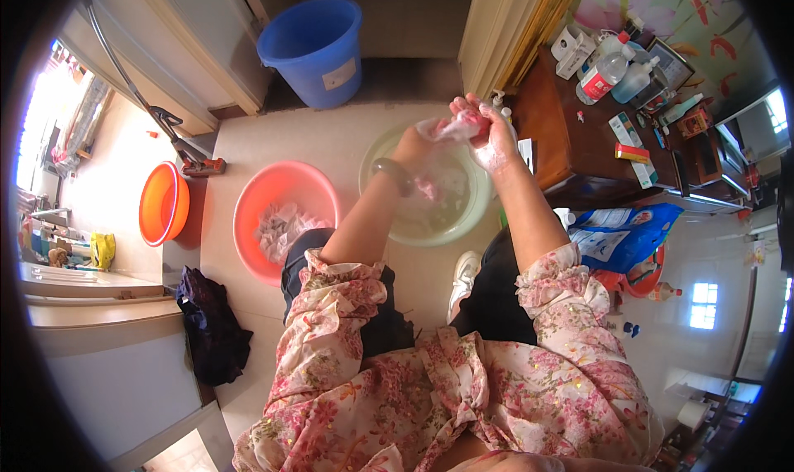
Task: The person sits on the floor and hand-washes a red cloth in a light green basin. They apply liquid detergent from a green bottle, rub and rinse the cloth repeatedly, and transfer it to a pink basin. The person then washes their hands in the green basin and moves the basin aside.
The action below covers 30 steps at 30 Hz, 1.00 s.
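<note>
Both my hands are raised over the far side of a pale green basin (456, 224) of cloudy water. Foam covers parts of them. My right hand (493, 137), palm up, holds a small wet pink cloth (472, 123) with suds on it. My left hand (428, 134), slightly blurred, is against the cloth's left side; whether its fingers grip the cloth is hard to tell. Another piece of pink fabric (427, 188) lies in the water below. A bangle is on my left wrist. To the left, a pink basin (245, 236) holds crumpled whitish fabric (282, 224).
A blue bucket (322, 44) stands beyond the basins, and an orange basin (164, 205) and vacuum cleaner (201, 165) at left. Dark fabric (214, 329) lies lower left. At right are a wooden desk (558, 122) with bottles and a blue detergent bag (626, 233).
</note>
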### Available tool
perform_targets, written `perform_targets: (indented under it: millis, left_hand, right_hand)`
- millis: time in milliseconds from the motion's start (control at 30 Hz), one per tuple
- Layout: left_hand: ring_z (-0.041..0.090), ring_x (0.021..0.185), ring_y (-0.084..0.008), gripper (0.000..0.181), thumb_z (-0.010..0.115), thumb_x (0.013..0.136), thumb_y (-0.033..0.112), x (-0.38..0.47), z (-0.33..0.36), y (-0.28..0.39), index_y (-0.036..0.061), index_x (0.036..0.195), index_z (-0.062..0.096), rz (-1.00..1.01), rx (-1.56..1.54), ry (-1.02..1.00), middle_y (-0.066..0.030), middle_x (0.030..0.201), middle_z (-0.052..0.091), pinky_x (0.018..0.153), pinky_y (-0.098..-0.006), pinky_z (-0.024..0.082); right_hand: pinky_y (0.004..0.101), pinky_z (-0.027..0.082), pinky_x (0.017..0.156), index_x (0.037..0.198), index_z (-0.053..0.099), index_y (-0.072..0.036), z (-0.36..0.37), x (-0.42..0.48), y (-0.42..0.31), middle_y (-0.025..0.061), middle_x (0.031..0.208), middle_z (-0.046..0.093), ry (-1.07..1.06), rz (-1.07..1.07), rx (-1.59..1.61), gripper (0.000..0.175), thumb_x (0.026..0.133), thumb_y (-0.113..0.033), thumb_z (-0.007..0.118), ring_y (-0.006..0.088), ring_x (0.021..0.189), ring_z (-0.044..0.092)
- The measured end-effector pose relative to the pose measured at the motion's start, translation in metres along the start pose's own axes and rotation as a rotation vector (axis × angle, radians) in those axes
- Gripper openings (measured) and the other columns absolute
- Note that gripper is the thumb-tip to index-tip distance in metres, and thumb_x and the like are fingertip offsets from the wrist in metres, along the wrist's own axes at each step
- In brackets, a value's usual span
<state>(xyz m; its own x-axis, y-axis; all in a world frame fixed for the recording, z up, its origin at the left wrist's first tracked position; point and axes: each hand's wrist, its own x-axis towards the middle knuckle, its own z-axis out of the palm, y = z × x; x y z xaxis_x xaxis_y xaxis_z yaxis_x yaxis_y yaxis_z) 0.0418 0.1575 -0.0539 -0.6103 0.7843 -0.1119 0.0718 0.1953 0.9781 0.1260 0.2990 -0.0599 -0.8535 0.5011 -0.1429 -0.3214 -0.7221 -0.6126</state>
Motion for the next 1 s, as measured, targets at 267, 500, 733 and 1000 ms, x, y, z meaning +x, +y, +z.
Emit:
perform_targets:
  millis: [267,500,733,1000]
  left_hand:
    - [0.044,0.051,-0.0068,0.010,0.055,0.085,0.007,-0.008,-0.013,0.020,0.0067,0.094,0.060,-0.138,-0.417,0.130,0.0025,0.061,0.046,0.043,-0.0207,0.034]
    - [0.042,0.051,-0.0074,0.004,0.056,0.084,0.009,0.006,-0.023,-0.004,0.0078,0.086,0.058,-0.145,-0.820,0.190,-0.0009,0.066,0.052,0.042,-0.0206,0.032]
    - [0.052,0.059,-0.0159,0.009,0.053,0.085,0.008,0.034,0.006,-0.147,0.0072,0.093,0.058,-0.152,-0.583,0.002,-0.0045,0.079,0.058,0.046,-0.0301,0.040]
    - [0.059,0.071,-0.0252,0.022,0.046,0.093,0.024,0.052,0.048,-0.379,0.0092,0.107,0.054,0.351,-0.222,-0.197,-0.0082,0.092,0.061,0.058,-0.0407,0.049]
  right_hand:
    - [0.0306,0.052,0.071,0.107,0.057,-0.006,0.022,-0.020,-0.006,0.0040,0.092,0.063,-0.089,0.072,-0.415,0.028,0.085,-0.022,0.064,0.0131,0.082,0.061]
    - [0.0230,0.045,0.062,0.094,0.059,-0.009,-0.004,0.002,-0.001,-0.0011,0.076,0.060,0.234,-0.063,-0.685,0.018,0.081,-0.017,0.068,0.0076,0.068,0.056]
    - [0.0351,0.049,0.071,0.094,0.063,0.001,-0.121,0.041,0.069,0.0125,0.086,0.066,0.593,-0.033,-1.150,0.036,0.070,-0.023,0.075,0.0255,0.079,0.063]
    - [0.0409,0.047,0.067,0.106,0.059,0.001,-0.179,0.040,0.167,0.0167,0.095,0.064,0.777,0.300,-0.989,0.041,0.085,-0.034,0.059,0.0285,0.078,0.062]
